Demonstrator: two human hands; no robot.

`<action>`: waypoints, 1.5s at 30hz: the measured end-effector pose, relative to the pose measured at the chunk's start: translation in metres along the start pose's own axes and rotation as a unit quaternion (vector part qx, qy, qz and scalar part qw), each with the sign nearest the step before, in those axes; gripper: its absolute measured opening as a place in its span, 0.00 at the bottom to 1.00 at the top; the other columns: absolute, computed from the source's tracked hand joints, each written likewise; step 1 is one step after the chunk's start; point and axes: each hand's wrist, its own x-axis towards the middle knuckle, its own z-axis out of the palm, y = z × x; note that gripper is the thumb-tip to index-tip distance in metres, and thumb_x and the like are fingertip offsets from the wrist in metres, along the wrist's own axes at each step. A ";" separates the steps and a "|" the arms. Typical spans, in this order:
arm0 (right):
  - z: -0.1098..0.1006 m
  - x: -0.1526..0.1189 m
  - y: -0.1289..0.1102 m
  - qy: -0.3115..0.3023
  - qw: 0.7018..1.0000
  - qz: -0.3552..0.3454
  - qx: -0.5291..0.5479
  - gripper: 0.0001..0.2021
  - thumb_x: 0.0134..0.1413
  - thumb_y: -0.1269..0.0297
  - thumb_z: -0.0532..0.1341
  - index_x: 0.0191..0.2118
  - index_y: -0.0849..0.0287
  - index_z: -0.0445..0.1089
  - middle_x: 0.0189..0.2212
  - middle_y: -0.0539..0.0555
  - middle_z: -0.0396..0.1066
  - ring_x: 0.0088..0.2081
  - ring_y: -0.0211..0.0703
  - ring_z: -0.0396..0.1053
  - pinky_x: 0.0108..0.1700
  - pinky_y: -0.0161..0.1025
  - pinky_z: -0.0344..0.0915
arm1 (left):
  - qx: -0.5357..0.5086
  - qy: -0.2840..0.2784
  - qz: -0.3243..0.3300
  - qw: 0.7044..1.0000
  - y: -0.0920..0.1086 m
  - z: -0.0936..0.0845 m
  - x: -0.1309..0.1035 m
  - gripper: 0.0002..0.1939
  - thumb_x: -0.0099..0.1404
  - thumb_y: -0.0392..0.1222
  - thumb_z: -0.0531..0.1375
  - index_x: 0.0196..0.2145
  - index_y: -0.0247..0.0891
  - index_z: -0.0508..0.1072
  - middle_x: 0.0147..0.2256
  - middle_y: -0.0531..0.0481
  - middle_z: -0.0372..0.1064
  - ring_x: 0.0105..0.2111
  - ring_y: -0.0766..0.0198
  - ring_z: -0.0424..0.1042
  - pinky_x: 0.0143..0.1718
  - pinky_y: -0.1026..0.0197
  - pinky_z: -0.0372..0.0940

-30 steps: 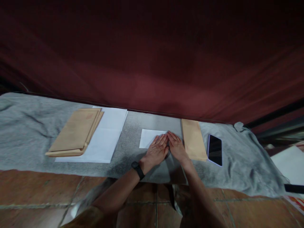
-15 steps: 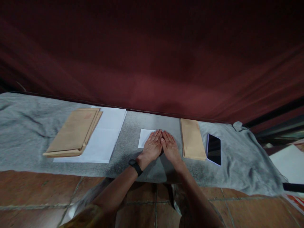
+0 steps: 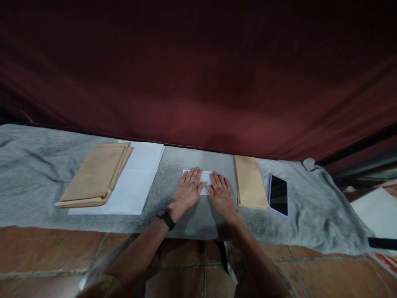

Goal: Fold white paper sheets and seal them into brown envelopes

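A small white piece of paper (image 3: 205, 178), apparently folded, lies flat on the grey cloth (image 3: 173, 165) in front of me. My left hand (image 3: 188, 189) presses flat over its left part, fingers stretched out and pointing away from me. Over the right end rests my right hand (image 3: 222, 193), also flat with fingers extended. Between the two thumbs a strip of the paper shows; the rest is hidden beneath the palms. A dark watch (image 3: 166, 219) is on my left wrist.
To the left, a stack of brown envelopes (image 3: 93, 174) overlaps large white sheets (image 3: 136, 178). On the right lie narrow brown envelopes (image 3: 251, 182) and a phone (image 3: 278, 195) in a purple case. A dark red curtain (image 3: 198, 111) hangs along the far edge.
My left hand has slid left across the paper, away from my right hand, opening a gap between them. The right hand stays nearly in place, a little further right.
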 end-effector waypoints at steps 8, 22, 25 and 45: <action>0.000 -0.009 0.003 0.015 1.000 -0.006 -0.014 0.28 0.76 0.58 0.46 0.73 0.64 0.54 0.72 0.60 0.55 0.71 0.55 0.55 0.71 0.54 0.49 | 0.029 -0.001 -0.030 0.999 -0.016 -0.011 -0.013 0.36 0.77 0.57 0.45 0.72 0.28 0.55 0.72 0.35 0.49 0.73 0.50 0.48 0.73 0.44 0.42; -0.004 0.003 -0.005 0.058 0.997 0.016 0.047 0.27 0.75 0.62 0.45 0.72 0.69 0.55 0.72 0.66 0.56 0.72 0.54 0.54 0.71 0.56 0.54 | 0.039 0.048 -0.081 0.995 -0.006 -0.010 -0.015 0.32 0.78 0.48 0.45 0.72 0.27 0.54 0.73 0.35 0.48 0.74 0.47 0.45 0.73 0.41 0.42; -0.001 0.002 -0.025 0.020 0.996 -0.033 0.083 0.28 0.76 0.59 0.45 0.73 0.67 0.54 0.73 0.62 0.54 0.74 0.50 0.51 0.72 0.52 0.54 | 0.036 0.017 -0.023 0.999 0.002 -0.009 -0.019 0.30 0.77 0.41 0.45 0.73 0.33 0.54 0.74 0.40 0.47 0.74 0.50 0.45 0.73 0.42 0.43; 0.005 0.004 -0.008 0.013 1.000 0.009 0.000 0.29 0.76 0.55 0.47 0.73 0.67 0.53 0.72 0.64 0.53 0.72 0.55 0.54 0.72 0.55 0.49 | 0.010 0.019 -0.123 0.992 -0.012 -0.015 -0.016 0.34 0.76 0.50 0.47 0.70 0.22 0.58 0.70 0.28 0.52 0.72 0.42 0.53 0.71 0.40 0.50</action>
